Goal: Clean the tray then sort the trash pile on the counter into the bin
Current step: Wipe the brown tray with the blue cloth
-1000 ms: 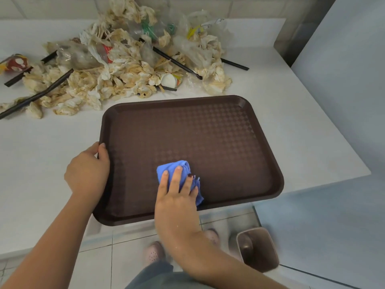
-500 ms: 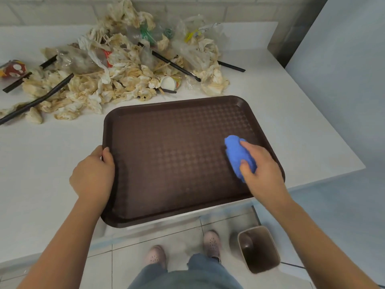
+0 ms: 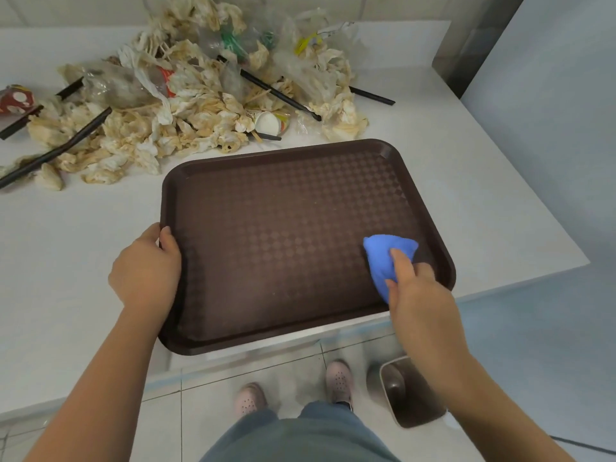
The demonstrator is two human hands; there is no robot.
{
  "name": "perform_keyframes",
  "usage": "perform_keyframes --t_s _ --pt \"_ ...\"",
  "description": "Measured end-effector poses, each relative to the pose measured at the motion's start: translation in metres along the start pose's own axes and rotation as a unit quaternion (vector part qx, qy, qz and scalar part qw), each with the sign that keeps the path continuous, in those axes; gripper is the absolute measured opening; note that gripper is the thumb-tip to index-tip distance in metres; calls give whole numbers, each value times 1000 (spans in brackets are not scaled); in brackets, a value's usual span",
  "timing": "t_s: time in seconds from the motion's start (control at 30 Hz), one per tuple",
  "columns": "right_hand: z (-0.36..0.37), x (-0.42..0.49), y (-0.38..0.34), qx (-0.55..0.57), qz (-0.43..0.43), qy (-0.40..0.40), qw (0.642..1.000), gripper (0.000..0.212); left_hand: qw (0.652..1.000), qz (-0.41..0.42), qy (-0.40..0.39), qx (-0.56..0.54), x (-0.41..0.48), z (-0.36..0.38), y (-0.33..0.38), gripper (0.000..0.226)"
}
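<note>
Head view, right hand gripping cloth, left hand holding tray

Pale tiled floor with grey grout lines along the bottom. Left clog and right clog on it, light, perforated, toes forward. Grey-blue trousers at bottom edge. Pale tiled wall across top. Dark metallic post top right, beside plain blue-grey wall panel.

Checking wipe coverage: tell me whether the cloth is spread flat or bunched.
Bunched. The cloth is a rounded wad gripped in the right hand on the tray.
</note>
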State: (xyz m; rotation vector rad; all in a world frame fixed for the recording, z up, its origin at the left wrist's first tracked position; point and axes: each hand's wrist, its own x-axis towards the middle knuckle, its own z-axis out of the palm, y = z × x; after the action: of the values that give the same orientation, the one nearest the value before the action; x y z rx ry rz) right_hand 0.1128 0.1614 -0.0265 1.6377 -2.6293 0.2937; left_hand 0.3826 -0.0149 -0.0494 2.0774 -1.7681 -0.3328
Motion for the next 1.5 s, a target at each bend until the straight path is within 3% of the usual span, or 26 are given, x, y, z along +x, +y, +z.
perform_keyframes --t_s 0.23,0.37,0.43,0.5,0.6,0.73,0.93,1.27,1.37,1.5 --pt "21 -23 -122 -12 -147 -26 989 64 1000 -1 1 0 1 2 -2 34" --pt "10 -9 -149 131 -176 -83 972 51 1000 -4 -8 9 2 2 -6 35" --pt "-1 10 -130 250 -119 -133 952 46 1000 5 -7 14 3 3 -8 35" --pt "-17 30 -93 275 -56 -72 957 46 1000 13 -4 18 3 4 -8 34" --pt "-29 63 -23 176 41 -10 984 47 1000 15 -5 22 3 4 -8 33" --pt "-6 96 14 67 102 -71 990 48 999 31 -15 36 7 5 -12 36" --pt "15 132 -50 55 36 -92 994 43 996 66 -34 39 9 4 -16 39" --pt "40 176 -205 66 -90 -203 973 46 996 70 -38 49 11 2 -16 41" --pt "38 178 -230 59 -197 -234 950 42 998 48 -23 22 11 2 -15 41" --pt "31 156 -223 48 -379 -275 882 39 999 -8 -5 -35 9 3 -13 37"
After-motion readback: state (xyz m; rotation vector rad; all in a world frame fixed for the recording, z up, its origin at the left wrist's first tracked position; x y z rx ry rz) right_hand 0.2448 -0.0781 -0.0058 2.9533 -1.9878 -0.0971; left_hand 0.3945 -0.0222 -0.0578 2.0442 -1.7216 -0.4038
